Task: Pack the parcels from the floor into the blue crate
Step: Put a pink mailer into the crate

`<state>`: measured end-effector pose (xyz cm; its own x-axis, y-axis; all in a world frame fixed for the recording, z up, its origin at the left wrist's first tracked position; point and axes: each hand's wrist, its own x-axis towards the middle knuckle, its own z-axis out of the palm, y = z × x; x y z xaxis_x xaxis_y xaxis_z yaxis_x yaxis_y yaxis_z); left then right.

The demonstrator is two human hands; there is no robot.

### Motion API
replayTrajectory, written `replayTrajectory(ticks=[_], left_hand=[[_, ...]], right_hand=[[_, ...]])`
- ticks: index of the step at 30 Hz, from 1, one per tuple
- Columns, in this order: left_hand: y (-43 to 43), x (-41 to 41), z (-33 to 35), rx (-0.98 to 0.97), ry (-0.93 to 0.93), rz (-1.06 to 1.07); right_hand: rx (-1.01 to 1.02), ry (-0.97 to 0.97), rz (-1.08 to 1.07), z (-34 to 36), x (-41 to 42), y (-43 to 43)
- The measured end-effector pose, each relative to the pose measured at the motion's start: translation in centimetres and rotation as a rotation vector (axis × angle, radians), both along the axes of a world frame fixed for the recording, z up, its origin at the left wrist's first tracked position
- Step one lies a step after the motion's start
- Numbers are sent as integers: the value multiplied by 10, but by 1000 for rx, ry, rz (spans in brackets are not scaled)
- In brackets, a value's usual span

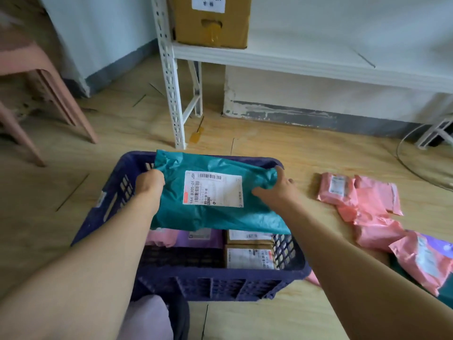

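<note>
A teal plastic mailer [215, 217] with a white shipping label hangs over the blue crate [220, 285]. My left hand [149, 184] grips its left edge and my right hand [277, 187] holds its right edge. Inside the crate, below the mailer, lie a pink parcel [160, 238], a purple parcel [203, 238] and two brown cardboard boxes [248, 256]. Several pink parcels [367, 207] lie on the wooden floor to the right of the crate.
A white metal shelf [282, 60] stands behind the crate, its upright post [171, 89] close to the crate's far rim. A cardboard box [210, 23] sits on the shelf. A pink stool [36, 77] is at the left. A cable [407, 163] loops at the right.
</note>
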<state>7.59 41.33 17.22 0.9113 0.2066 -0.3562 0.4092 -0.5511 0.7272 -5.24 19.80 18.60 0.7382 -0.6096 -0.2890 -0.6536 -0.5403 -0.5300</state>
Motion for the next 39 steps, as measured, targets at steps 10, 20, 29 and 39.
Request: replayTrajectory(ticks=[10, 20, 29, 39], left_hand=[[80, 13, -57, 306, 262, -90], [86, 19, -123, 530, 358, -323], [94, 21, -157, 803, 318, -693], [94, 41, -167, 834, 54, -688]], right_hand=[[123, 176, 218, -66, 52, 64], [151, 456, 360, -143, 76, 86], [-129, 656, 949, -176, 82, 108], [-285, 744, 984, -180, 84, 107]])
